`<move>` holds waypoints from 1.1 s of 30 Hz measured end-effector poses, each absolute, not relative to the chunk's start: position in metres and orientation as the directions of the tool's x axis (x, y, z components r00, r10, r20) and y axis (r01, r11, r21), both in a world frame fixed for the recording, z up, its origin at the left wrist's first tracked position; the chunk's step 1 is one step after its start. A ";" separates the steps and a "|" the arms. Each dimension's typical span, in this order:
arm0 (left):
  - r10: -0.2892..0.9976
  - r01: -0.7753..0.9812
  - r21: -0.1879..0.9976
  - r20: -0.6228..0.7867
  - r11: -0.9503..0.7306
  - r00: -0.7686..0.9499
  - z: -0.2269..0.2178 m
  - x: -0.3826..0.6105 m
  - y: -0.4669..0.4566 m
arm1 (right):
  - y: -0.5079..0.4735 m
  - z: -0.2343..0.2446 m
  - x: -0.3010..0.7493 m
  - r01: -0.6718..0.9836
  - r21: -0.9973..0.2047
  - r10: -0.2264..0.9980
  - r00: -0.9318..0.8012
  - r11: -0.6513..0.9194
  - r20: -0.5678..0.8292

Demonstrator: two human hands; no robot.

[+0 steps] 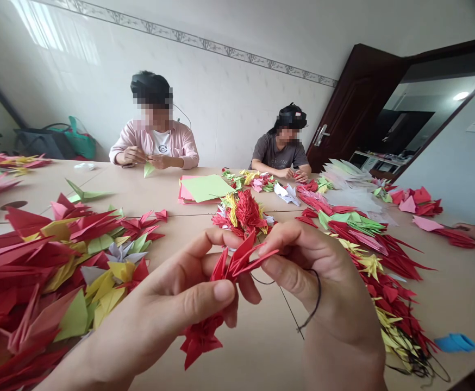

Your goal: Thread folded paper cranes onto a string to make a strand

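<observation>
**Red at the centre**

The folded crane (237, 260) is bright red; a black thread (317, 296) loops right of it. Beneath it the counter (262, 336) is pale tan. Left of the crane, a heap (58, 260) mixes red, yellow, light green and grey. Beyond it lie pink and green sheets (205, 189); far right of it, blue paper (457, 342).

bare table (262, 336) is lying open under both hands; a crane heap (45, 271) is crowding the left, strung cranes (376, 271) are blocking the right, a paper stack (205, 189) is sitting beyond.
</observation>
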State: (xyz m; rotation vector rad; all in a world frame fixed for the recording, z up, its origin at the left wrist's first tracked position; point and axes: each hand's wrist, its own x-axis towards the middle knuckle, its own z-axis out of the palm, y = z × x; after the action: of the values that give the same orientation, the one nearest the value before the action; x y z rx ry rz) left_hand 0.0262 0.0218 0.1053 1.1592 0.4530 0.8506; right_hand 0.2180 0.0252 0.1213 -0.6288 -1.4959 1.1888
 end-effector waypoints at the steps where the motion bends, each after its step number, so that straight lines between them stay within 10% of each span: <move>1: 0.777 -0.345 0.927 0.111 0.143 0.620 0.105 0.026 0.022 | 0.025 0.122 0.218 -0.210 -0.907 0.867 -0.277 0.366 0.414; 33: 0.718 -0.439 0.873 0.163 0.215 0.676 0.105 0.026 0.026 | 0.019 0.128 0.212 -0.327 -0.838 0.842 -0.178 0.438 0.510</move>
State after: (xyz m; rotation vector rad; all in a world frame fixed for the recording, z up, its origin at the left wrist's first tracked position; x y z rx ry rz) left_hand 0.0262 0.0262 0.1050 1.0865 0.3031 0.8192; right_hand 0.2119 0.0191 0.1281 -0.5006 -1.3788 1.1206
